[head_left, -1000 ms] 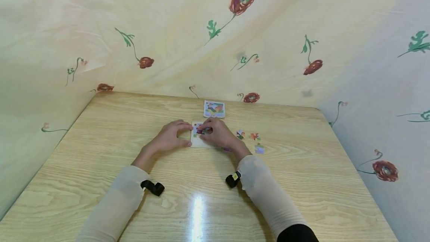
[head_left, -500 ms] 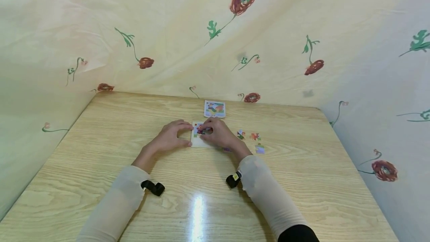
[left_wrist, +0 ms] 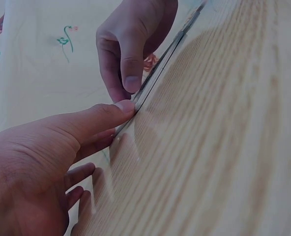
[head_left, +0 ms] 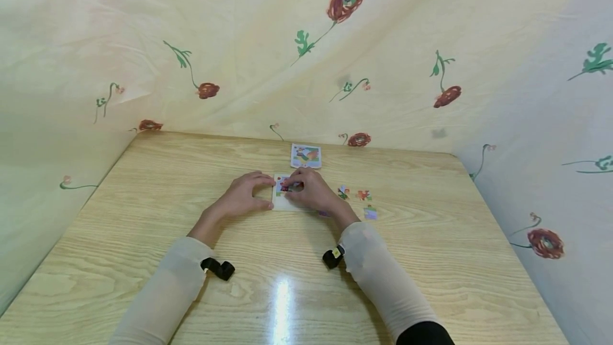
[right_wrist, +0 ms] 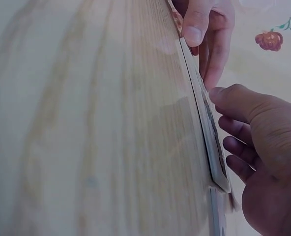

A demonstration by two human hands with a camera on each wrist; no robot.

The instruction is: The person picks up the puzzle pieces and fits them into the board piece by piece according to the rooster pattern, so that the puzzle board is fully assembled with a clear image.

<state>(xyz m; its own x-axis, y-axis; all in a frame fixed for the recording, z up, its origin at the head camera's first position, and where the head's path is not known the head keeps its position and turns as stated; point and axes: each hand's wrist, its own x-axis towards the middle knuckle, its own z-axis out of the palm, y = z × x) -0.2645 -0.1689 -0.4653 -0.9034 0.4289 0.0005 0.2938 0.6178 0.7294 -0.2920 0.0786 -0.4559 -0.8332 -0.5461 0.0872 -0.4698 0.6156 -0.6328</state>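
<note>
A small puzzle board (head_left: pixel 283 205) lies flat on the wooden table, its upper left part filled with a colourful picture and its lower strip pale. My left hand (head_left: pixel 241 195) holds it by the left side, thumb at the near corner and forefinger at the far one. Over the board, my right hand (head_left: pixel 313 190) has thumb and forefinger bent down on a jigsaw piece in the picture; the fingers hide most of it. In the right wrist view, the right thumb (right_wrist: pixel 229 101) meets the top of the board (right_wrist: pixel 199 105), with the other fingers curled beside it.
Behind the board lies a picture card (head_left: pixel 306 156) showing a bird. To the right are loose jigsaw pieces (head_left: pixel 364 195), another piece (head_left: pixel 370 212) and one (head_left: pixel 324 213) partly under the right wrist. Flowered cloth (head_left: pixel 239 68) hangs behind the table.
</note>
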